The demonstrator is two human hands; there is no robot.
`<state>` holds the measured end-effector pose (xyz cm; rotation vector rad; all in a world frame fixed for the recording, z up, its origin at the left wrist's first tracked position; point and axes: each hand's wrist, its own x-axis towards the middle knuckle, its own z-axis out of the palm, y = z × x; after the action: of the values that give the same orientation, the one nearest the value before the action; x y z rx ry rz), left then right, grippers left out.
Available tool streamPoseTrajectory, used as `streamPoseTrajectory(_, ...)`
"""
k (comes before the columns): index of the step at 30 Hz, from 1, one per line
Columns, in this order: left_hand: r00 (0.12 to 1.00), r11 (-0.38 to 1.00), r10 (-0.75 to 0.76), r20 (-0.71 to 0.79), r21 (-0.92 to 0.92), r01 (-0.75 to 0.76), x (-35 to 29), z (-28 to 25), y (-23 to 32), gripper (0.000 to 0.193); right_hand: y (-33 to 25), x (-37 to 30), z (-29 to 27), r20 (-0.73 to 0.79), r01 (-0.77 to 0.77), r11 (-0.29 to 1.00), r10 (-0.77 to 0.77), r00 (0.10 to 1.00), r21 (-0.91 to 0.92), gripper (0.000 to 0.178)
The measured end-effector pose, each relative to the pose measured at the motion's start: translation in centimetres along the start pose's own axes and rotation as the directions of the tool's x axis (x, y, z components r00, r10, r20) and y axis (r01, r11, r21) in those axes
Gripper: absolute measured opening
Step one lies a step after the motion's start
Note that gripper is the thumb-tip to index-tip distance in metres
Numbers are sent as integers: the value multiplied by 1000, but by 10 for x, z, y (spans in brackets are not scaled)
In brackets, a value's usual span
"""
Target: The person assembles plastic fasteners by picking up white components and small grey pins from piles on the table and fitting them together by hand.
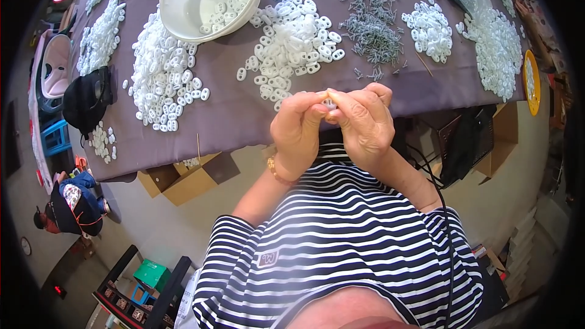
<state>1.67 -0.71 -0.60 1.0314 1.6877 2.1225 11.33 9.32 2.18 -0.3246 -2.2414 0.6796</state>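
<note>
My left hand [298,129] and my right hand [367,123] meet at the table's near edge, fingertips pinched together. Between them they grip a small white plastic piece [329,103], mostly covered by the fingers. Just beyond lies a heap of white oval two-hole pieces [291,42]. Right of that heap is a pile of small grey screws [376,31]. Another heap of white pieces [161,73] spreads to the left. A round cream basin [177,21] at the back holds several white pieces.
More white parts pile up at the right [496,55] and far left [100,36]. A black bag [89,100] hangs by the left edge. Thin sticks [425,64] lie on the cloth. Open cardboard boxes [189,186] stand below the table; a black cable [448,225] runs down my right side.
</note>
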Motion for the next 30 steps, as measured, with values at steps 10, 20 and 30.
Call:
streamPoseTrajectory(10, 925, 888, -354, 140, -261, 379, 13, -10, 12, 21, 3, 16, -10, 117, 53, 986, -35, 993, -157, 40)
streamPoseTrajectory(20, 954, 963, -225, 196, -105, 249, 9, -19, 7, 19, 2, 13, -22, 270, 55, 995, -31, 962, -81, 41)
streamPoseTrajectory(30, 979, 994, -109, 174, 13, 108, 9, -16, 10, 22, -2, 14, -23, 234, 39, 998, -26, 972, -50, 36)
